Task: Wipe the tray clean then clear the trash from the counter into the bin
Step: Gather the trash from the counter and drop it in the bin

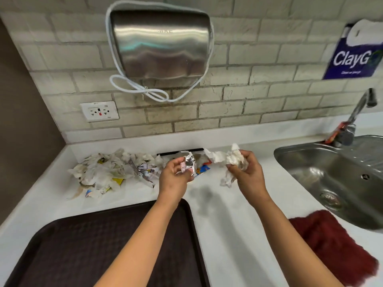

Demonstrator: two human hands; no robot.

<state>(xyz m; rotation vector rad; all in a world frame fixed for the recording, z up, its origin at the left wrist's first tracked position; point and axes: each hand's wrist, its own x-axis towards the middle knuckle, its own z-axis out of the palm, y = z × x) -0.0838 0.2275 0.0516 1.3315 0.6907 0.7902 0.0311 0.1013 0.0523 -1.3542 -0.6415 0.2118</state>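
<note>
A: Left hand (175, 177)?
B: Fingers curled, pinching a crumpled silver foil wrapper (189, 164), held up off the tabletop (232, 224), just beyond the tray's far right corner.
A: Right hand (247, 172)?
B: Fingers curled round a wad of crumpled white tissue (230, 160), also in the air, right of the tray, between tray and sink (331, 172).
A: Tray?
B: Dark brown tray (83, 245), textured surface, looks bare, nearest edge of the tabletop under the left forearm.
A: Trash?
B: Trash pile (112, 172) of soiled tissues, torn wrappers and yellow scraps, beyond the tray near the wall. A colourful wrapper (204, 169) lies beyond the tray's far right corner, between the hands.
A: Other?
B: Dark red cloth (331, 245) right of the tray, by the sink's rim.
</note>
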